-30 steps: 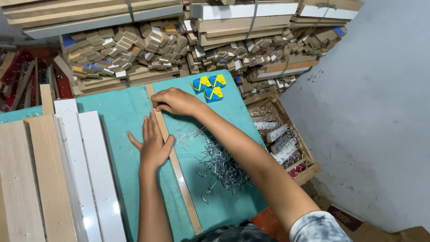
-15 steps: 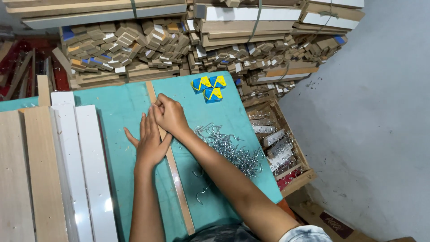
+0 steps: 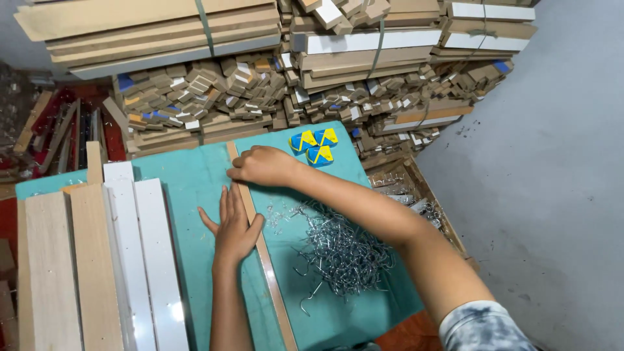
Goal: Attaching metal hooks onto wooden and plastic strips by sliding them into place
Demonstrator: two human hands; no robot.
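Wooden strip [image 3: 260, 247] lies under flat, open left hand [image 3: 233, 229] and curled right hand [image 3: 263, 166].

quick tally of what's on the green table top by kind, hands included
hands: 2, left hand and right hand
long wooden strip: 1
blue and yellow packets: 3
pile of metal hooks: 1
total: 7

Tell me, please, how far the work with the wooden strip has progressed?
Done: nothing fitted on the wooden strip is visible. In hand: left hand flat against it, right hand pressing near its far end. Left: the metal hooks lie loose and the boards wait aside.
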